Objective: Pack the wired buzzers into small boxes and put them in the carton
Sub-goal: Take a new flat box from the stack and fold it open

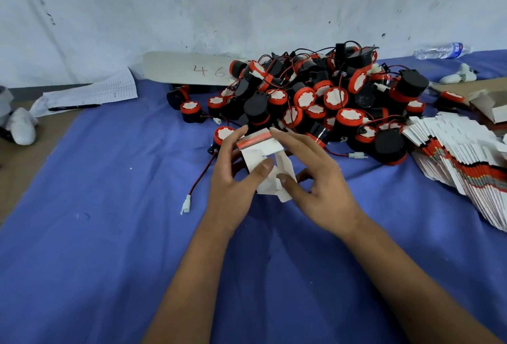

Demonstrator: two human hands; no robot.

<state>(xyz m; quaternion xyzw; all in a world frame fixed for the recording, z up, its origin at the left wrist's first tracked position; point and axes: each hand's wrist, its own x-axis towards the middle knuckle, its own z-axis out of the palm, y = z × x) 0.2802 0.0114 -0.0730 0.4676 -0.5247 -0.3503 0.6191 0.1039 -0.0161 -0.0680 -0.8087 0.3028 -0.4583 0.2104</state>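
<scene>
Both hands — left hand (233,179) and right hand (321,181) — are grasping a small box (267,164) over the blue tabletop (109,234), likely folding its flaps open for a buzzer. The buzzer pile (315,102) is lying just beyond — flat boxes (461,157) fanned at right.

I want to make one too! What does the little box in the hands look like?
The small box is white card with a red and grey band along its far edge. It is half folded, with its flaps open. The left hand and right hand both grip it, above the blue cloth, just in front of the buzzer pile.
</scene>
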